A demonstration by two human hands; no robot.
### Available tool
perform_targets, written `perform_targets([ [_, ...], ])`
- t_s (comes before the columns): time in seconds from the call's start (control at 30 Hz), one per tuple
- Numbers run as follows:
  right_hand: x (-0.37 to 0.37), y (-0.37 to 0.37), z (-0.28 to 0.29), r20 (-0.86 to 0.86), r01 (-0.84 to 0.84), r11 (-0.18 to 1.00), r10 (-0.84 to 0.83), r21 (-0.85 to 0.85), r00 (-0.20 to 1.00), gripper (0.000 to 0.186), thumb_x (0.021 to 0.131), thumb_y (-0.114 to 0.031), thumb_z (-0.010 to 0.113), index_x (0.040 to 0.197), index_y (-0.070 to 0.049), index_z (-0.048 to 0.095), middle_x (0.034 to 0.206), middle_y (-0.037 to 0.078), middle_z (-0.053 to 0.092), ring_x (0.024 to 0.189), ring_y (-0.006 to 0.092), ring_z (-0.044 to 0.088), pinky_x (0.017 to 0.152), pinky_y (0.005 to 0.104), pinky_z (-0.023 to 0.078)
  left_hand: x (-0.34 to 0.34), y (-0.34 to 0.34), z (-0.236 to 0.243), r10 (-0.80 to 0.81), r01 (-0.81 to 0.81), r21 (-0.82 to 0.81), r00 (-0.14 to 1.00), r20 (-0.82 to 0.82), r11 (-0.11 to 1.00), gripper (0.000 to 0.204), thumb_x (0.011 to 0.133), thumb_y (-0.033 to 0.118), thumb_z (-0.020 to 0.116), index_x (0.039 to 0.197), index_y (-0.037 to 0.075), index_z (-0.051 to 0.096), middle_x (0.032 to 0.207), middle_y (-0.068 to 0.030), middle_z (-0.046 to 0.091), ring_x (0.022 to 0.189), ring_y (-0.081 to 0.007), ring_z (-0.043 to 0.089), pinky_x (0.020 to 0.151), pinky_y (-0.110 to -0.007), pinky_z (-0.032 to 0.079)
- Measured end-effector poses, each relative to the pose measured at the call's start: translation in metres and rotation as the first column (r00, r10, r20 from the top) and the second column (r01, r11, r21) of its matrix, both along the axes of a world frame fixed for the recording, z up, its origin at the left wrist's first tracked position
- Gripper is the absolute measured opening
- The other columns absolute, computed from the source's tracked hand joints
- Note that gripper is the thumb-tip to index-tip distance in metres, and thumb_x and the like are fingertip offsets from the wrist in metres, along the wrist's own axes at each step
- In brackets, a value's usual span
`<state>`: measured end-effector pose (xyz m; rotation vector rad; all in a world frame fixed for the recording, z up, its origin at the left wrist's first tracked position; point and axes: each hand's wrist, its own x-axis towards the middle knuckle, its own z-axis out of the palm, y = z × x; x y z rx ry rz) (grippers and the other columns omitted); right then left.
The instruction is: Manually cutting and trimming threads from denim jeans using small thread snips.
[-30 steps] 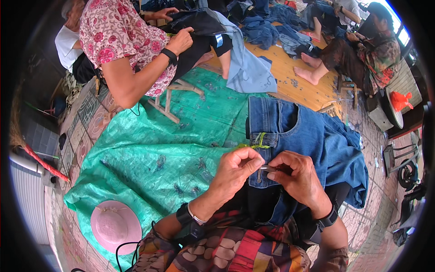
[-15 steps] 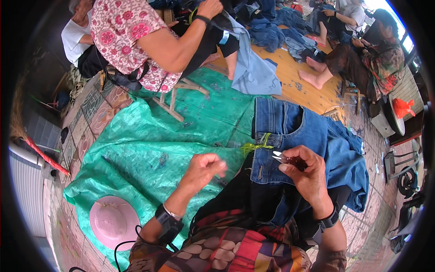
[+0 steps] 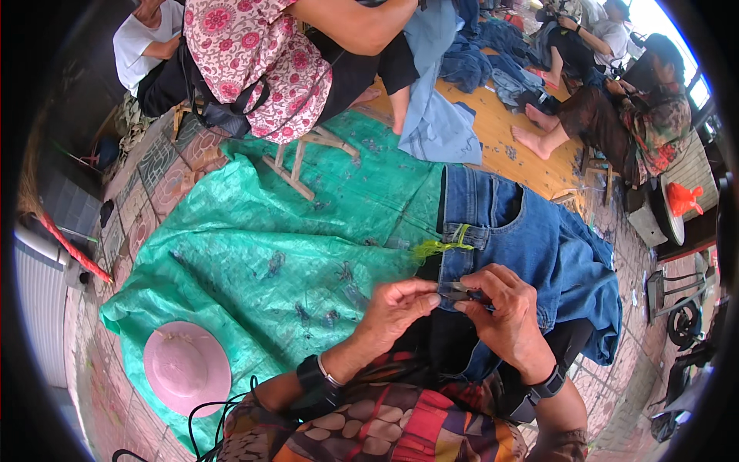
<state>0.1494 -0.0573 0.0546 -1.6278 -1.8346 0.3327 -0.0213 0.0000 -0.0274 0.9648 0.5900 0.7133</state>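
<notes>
Blue jeans (image 3: 493,219) lie across my lap, waistband toward the left. Yellow-green strings (image 3: 440,245) are tied at a belt loop. My right hand (image 3: 504,312) is closed around small thread snips (image 3: 456,292), their blades pointing left over the waistband. Thumb and fingers of my left hand (image 3: 400,309) are pinched together at the blade tips, by the waistband's edge. Whatever lies between those fingers is too small to make out.
A green tarp (image 3: 308,262) with blue lint covers the floor at left, with a pink hat (image 3: 187,368) on it. Ahead, a person in a floral shirt (image 3: 254,69) sits by a wooden stool (image 3: 296,165). Other people sit around denim piles (image 3: 466,65) on a yellow board (image 3: 500,115).
My left hand has moved right to the snips and its fingers have pinched together. The right hand has come slightly down and left, with the snips still in it.
</notes>
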Motion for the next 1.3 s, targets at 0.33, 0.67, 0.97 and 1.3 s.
perform_targets([
  [0.33, -0.017, -0.001, 0.02, 0.255, 0.013, 0.997, -0.03, 0.07, 0.967, 0.025, 0.063, -0.004, 0.07, 0.086, -0.004, 0.06, 0.078, 0.01, 0.057, 0.073, 0.0299, 0.057, 0.061, 0.0394, 0.046, 0.018, -0.014, 0.012, 0.396, -0.325, 0.403, 0.912, -0.105, 0.855, 0.008, 0.077, -0.003, 0.068, 0.077, 0.001, 0.06, 0.065, 0.0021, 0.059, 0.054, -0.0015, 0.051, 0.047, -0.018, 0.04],
  [0.67, -0.017, -0.001, 0.025, 0.209, 0.049, 0.998, -0.041, -0.034, 0.977, 0.022, 0.064, -0.003, 0.07, 0.084, -0.004, 0.059, 0.077, 0.01, 0.057, 0.074, 0.031, 0.059, 0.061, 0.0407, 0.046, 0.015, -0.016, 0.011, 0.547, -0.352, 0.691, 0.834, -0.074, 0.631, 0.014, 0.069, -0.004, 0.071, 0.075, 0.002, 0.06, 0.065, -0.0004, 0.057, 0.052, -0.003, 0.049, 0.046, -0.019, 0.037],
  [0.97, -0.008, 0.004, 0.024, 0.002, 0.016, 0.989, -0.016, -0.149, 1.0, 0.019, 0.064, 0.002, 0.071, 0.08, -0.001, 0.061, 0.073, 0.011, 0.06, 0.066, 0.0279, 0.06, 0.057, 0.0348, 0.046, 0.015, -0.013, 0.01, 0.566, -0.365, 0.798, 0.823, 0.036, 0.48, 0.017, 0.067, -0.008, 0.07, 0.078, 0.002, 0.061, 0.064, -0.0034, 0.056, 0.048, -0.0074, 0.047, 0.044, -0.022, 0.035],
  [1.3, -0.009, 0.003, 0.029, 0.013, 0.013, 0.993, -0.012, -0.118, 1.0, 0.024, 0.064, 0.001, 0.071, 0.085, -0.003, 0.06, 0.077, 0.012, 0.06, 0.073, 0.0317, 0.06, 0.06, 0.0393, 0.046, 0.013, -0.012, 0.007, 0.561, -0.364, 0.805, 0.826, 0.047, 0.468, 0.018, 0.068, -0.007, 0.072, 0.079, 0.002, 0.062, 0.067, -0.0044, 0.059, 0.047, -0.0085, 0.047, 0.043, -0.023, 0.035],
])
